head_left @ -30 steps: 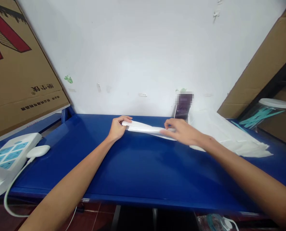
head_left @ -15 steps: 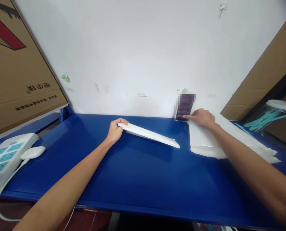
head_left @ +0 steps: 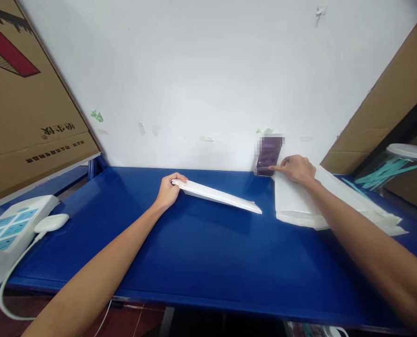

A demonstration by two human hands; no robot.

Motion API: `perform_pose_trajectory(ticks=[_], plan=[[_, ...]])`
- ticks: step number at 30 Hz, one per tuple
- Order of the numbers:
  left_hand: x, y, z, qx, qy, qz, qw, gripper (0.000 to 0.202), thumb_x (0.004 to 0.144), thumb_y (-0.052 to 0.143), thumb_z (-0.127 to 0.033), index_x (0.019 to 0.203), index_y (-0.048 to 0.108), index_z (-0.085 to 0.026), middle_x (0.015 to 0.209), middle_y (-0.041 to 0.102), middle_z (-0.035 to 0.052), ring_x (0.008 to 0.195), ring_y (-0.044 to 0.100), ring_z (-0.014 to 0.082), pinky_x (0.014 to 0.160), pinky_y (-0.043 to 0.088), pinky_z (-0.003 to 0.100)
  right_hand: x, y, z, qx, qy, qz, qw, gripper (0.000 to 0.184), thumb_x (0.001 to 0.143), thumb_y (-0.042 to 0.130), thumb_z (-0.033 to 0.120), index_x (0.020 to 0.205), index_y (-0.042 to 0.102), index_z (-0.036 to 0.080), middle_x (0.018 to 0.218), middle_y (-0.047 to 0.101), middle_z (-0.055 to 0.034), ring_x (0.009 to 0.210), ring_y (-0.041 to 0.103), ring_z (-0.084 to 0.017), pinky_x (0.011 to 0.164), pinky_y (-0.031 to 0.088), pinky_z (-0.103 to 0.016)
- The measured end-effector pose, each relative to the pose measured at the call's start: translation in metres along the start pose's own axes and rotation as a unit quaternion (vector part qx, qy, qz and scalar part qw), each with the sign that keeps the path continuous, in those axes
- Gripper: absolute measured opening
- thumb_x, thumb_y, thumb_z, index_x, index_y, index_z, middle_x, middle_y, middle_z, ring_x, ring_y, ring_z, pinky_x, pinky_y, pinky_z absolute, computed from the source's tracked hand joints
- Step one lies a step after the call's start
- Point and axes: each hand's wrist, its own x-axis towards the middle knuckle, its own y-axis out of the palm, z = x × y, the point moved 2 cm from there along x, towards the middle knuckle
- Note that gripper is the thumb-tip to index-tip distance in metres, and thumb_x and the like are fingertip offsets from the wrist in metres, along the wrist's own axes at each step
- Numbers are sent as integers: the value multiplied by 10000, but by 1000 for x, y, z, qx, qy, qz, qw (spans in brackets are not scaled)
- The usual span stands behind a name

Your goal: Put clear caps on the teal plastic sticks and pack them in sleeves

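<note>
My left hand [head_left: 170,188] is closed on one end of a thin white paper-like envelope [head_left: 218,194]. The envelope is held edge-on above the blue table, its free end tilting down to the right. A phone [head_left: 269,157] leans upright against the wall, its screen partly pixelated. At the phone's lower edge, my right hand [head_left: 297,168] holds nothing and stretches its index finger to the screen, the other fingers bent. Beneath my right hand and forearm lies a stack of white envelopes [head_left: 296,201], partly covered by the arm.
A white power strip [head_left: 22,220] with a white charger [head_left: 52,223] and cable sits at the left. A large cardboard box [head_left: 29,98] stands behind it. At the right, a clear lidded jar [head_left: 399,164] holds turquoise strips. The white wall [head_left: 194,84] bounds the blue table [head_left: 201,262].
My right hand has shifted slightly, the index finger still at the lower part of the phone. The left hand keeps its hold on the envelope. The camera view has moved a little.
</note>
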Motion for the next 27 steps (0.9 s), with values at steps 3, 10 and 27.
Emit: perform_pose_trajectory(ticks=[3, 10, 27], plan=[[1, 0, 1, -4, 2, 2, 1000, 213, 562, 469, -203, 683, 644, -187, 871, 733, 47, 861, 662, 230, 781, 488, 336, -9, -4, 3, 3, 3, -58, 998, 563, 903, 447, 658, 1006, 723, 179, 1029, 719, -206, 1007, 634, -384, 788, 472, -464], [0, -1, 1, -4, 5, 7, 1000, 222, 561, 465, -193, 689, 646, -185, 870, 728, 44, 858, 657, 224, 783, 483, 330, -14, -8, 33, -26, -126, -77, 989, 755, 930, 444, 442, 1621, 232, 224, 1301, 605, -221, 992, 646, -376, 813, 499, -484], [1, -1, -2, 7, 4, 8, 1000, 218, 549, 475, -204, 684, 643, -172, 858, 723, 58, 840, 645, 226, 780, 475, 325, -29, -1, 9, -54, -166, 9, 985, 586, 996, 386, 423, 1491, 441, 114, 1152, 694, -254, 979, 663, -379, 800, 489, -485]])
